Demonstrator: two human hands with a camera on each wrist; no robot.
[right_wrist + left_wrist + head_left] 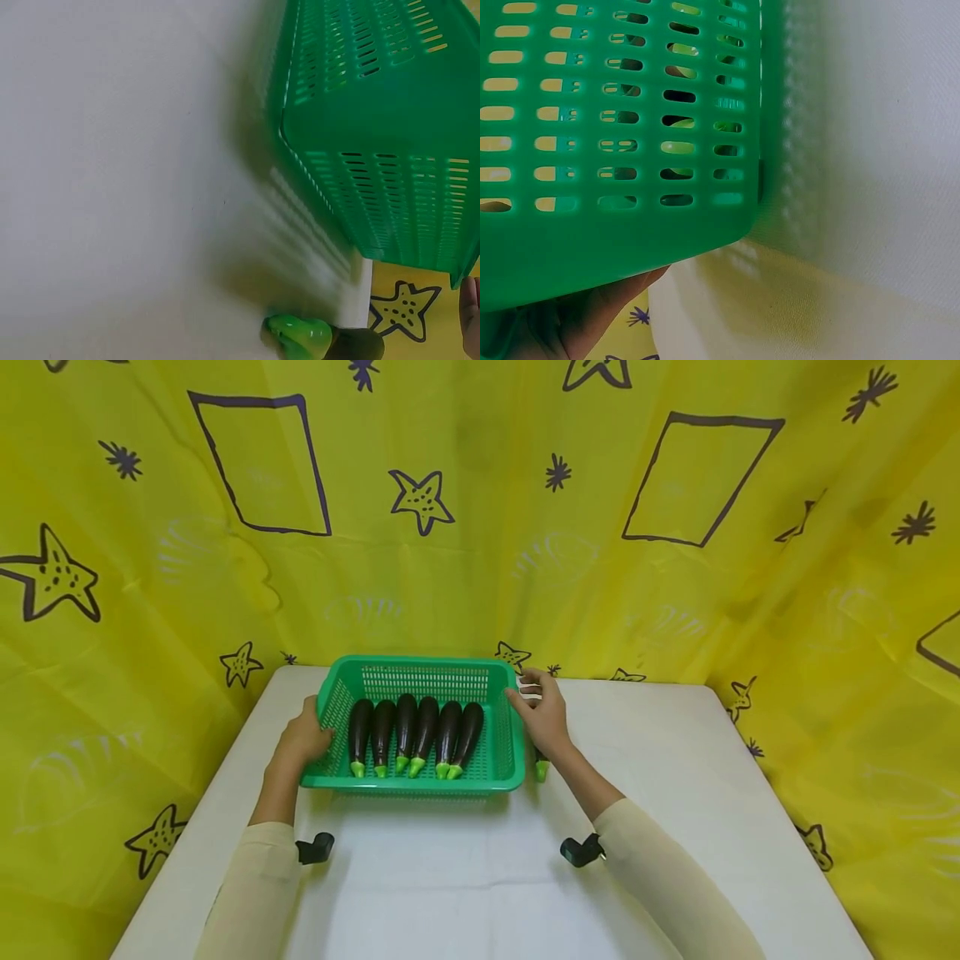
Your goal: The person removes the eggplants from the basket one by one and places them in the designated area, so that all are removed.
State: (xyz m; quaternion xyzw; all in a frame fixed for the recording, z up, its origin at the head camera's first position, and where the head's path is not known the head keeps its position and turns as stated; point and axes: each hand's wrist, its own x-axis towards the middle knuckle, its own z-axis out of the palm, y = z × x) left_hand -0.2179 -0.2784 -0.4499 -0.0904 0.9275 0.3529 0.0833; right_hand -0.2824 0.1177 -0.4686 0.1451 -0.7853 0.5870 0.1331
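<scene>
A green plastic basket (412, 783) with slotted walls holds several dark purple eggplants (427, 727), lined up side by side with their green stem ends toward me. My left hand (303, 735) grips the basket's left rim, thumb inside and fingers outside. At the right rim is my right hand (546, 714), its thumb at the edge and its fingers loosely spread outside. In the right wrist view its fingertips (470, 311) show by the rim corner. Another eggplant (356, 343) lies on the table outside the basket, partly hidden under the right hand in the head view.
The basket is over the far part of a white-covered table (420, 877); whether its base touches the cloth I cannot tell. A yellow curtain (480, 577) with drawn stars encloses the back and both sides. Dark wrist mounts (581, 852) stick out inward from the sleeves.
</scene>
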